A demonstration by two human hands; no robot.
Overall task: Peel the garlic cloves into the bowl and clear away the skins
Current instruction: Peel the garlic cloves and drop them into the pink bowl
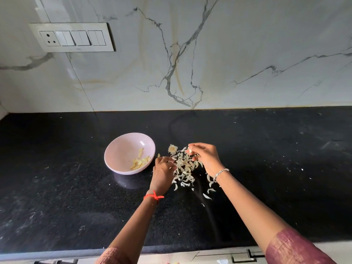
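We think the peeling is nearly done. The pink bowl sits on the black counter. A small heap of peeled cloves lies inside it, on the side nearest the hands. Just right of the bowl is a big pile of skins, dry and pale. At the far edge of the pile lies the round root end of the garlic, with no cloves on it. One little yellow piece lies on the counter between the bowl and the pile. It looks like a clove that missed the bowl.

The right hand is over the far side of the pile, pinching a pale bit. It is too small for us to say if it is a last clove or only skin. The left hand is at the left edge of the pile with its fingers bent down into the skins. We cannot tell if it has hold of any.

So what is left? Maybe one clove to peel, and the stray piece to put in the bowl. Then comes the cleaning up, and none of that is done. The skins are all on the counter, and some loose ones lie apart from the pile, closer to us.
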